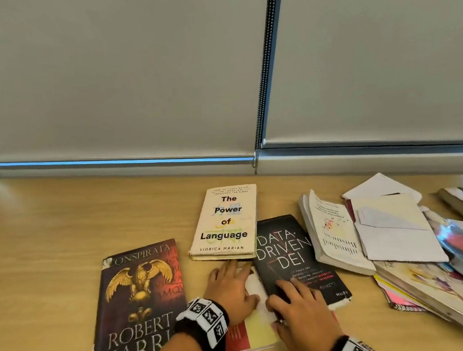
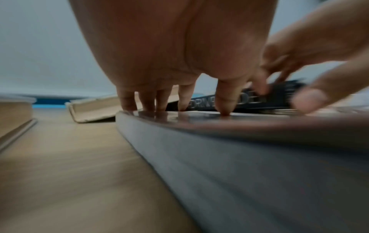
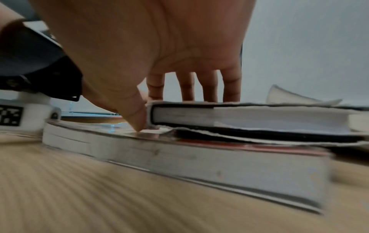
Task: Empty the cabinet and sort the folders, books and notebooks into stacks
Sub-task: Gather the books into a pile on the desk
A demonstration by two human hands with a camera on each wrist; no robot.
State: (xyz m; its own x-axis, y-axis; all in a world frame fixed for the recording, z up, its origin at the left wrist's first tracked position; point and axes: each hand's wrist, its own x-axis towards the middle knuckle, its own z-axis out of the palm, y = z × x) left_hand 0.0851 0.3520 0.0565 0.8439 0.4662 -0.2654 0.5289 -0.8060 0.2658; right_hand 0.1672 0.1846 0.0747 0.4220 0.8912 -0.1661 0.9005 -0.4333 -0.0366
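Note:
Several books lie on a wooden table [image 1: 35, 246]. My left hand [image 1: 232, 286] rests flat, fingers straight, on a red, yellow and white paperback [image 1: 253, 336]; the left wrist view shows the fingertips [image 2: 161, 105] pressing its glossy cover [image 2: 239, 124]. My right hand [image 1: 295, 304] lies with spread fingers on the black "Data-Driven DEI" book [image 1: 292, 255], which partly overlaps that paperback. In the right wrist view the black book [image 3: 259, 116] sits on the paperback [image 3: 179, 160], and the thumb [image 3: 137, 116] touches its near corner. "Conspirata" [image 1: 141, 303] lies left, "The Power of Language" [image 1: 224, 223] behind.
A loose heap of books, notebooks and papers [image 1: 426, 250] spreads over the right side of the table, with a white paperback [image 1: 334, 235] at its left edge. Drawn roller blinds [image 1: 124, 71] and a bead chain [image 1: 266, 63] close off the back.

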